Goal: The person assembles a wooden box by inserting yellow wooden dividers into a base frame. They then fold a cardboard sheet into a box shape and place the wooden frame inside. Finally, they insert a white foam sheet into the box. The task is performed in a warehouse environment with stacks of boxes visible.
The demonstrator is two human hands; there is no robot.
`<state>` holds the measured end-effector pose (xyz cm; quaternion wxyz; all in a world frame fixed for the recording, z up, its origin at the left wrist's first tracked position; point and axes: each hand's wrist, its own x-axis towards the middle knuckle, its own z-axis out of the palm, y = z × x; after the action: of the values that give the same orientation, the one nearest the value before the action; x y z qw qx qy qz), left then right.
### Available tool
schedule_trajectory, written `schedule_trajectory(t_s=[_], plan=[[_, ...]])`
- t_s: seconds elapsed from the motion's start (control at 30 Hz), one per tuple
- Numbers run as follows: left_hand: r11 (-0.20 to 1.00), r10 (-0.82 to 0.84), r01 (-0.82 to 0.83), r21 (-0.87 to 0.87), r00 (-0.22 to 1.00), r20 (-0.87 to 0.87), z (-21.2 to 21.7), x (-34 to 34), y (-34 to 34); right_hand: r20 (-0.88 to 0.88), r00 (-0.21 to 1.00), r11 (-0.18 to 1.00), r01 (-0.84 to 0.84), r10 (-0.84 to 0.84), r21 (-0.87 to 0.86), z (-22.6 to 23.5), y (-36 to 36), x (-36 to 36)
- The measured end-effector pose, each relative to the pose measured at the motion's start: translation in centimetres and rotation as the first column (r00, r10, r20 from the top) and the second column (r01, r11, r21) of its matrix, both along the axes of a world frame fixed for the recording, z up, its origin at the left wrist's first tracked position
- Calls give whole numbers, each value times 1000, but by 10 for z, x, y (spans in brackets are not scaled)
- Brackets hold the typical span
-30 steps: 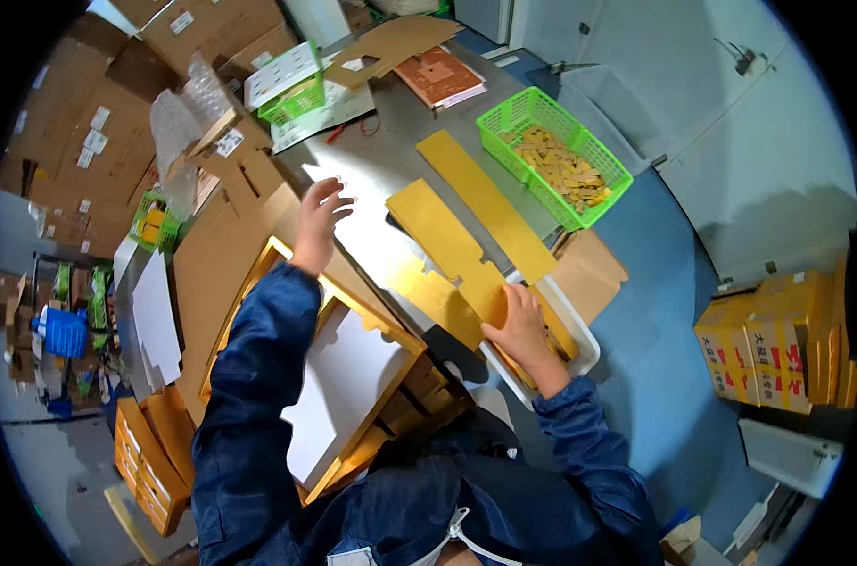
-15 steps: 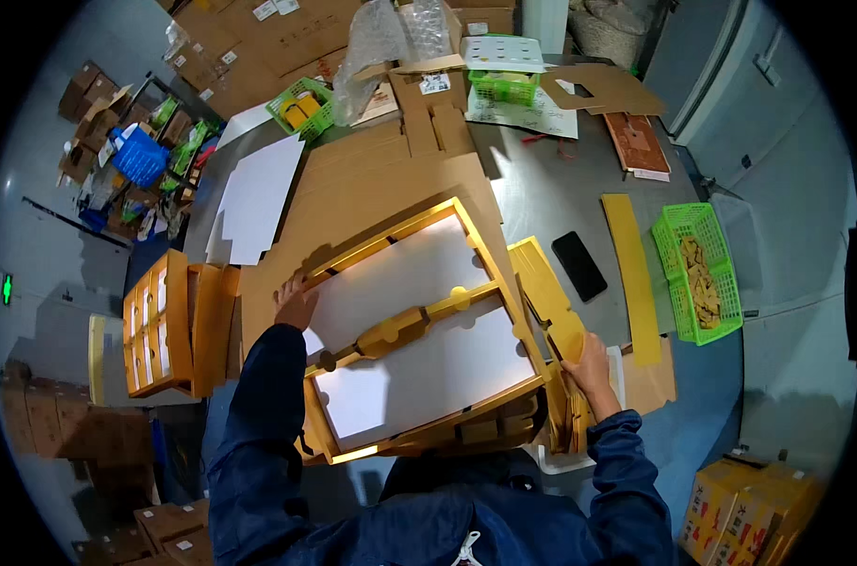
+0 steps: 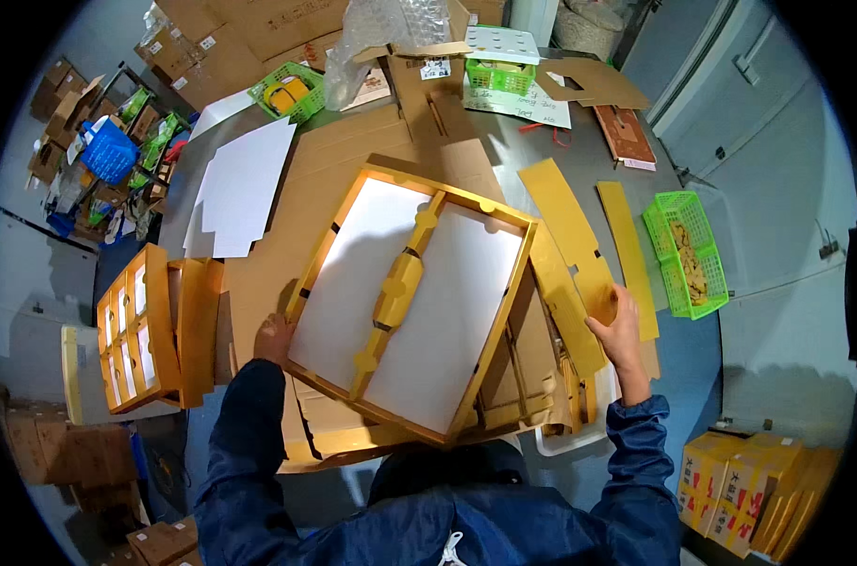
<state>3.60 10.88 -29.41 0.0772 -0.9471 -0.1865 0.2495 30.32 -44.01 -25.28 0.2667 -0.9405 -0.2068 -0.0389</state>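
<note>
A shallow tray with a yellow frame (image 3: 317, 266), white base panels and a notched yellow divider (image 3: 397, 291) lies tilted across the cardboard in front of me. My left hand (image 3: 274, 340) grips its left corner, fingers partly hidden by the frame. To the right of the tray, my right hand (image 3: 620, 332) pinches the near right edge of a long yellow slotted strip (image 3: 568, 255). That strip slants away over the grey table, its left side close to the tray's right edge. Several more yellow pieces (image 3: 572, 396) lie in a white bin (image 3: 593, 415) below it.
Flat brown cardboard (image 3: 339, 170) covers the table's middle. White sheets (image 3: 249, 184) lie at left, near a yellow cabinet of small drawers (image 3: 136, 330). Another yellow strip (image 3: 631, 259) and a green basket of small yellow pieces (image 3: 685, 255) are at right. Behind stands another green basket (image 3: 301, 99).
The tray has turned counterclockwise, its divider now running steeply. My right hand has lifted the slotted strip out and away from me; the black phone is no longer visible.
</note>
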Motion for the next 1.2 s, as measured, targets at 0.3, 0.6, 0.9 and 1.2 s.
schedule_trajectory(t_s=[0.3, 0.6, 0.9, 1.2], plan=[[945, 218, 21, -326, 703, 677, 38, -82, -94, 9, 879, 879, -477, 477, 25, 68, 118, -92], [-430, 865, 233, -872, 384, -323, 69, -34, -156, -16, 761, 757, -647, 649, -86, 80, 205, -166], [-403, 803, 269, -875, 563, -196, 69, -43, -182, -274, 750, 774, -632, 602, -31, 75, 241, -195], [-458, 687, 173, -872, 692, -223, 77, -65, -159, -585, 521, 712, -688, 622, 144, 81, 230, -190]])
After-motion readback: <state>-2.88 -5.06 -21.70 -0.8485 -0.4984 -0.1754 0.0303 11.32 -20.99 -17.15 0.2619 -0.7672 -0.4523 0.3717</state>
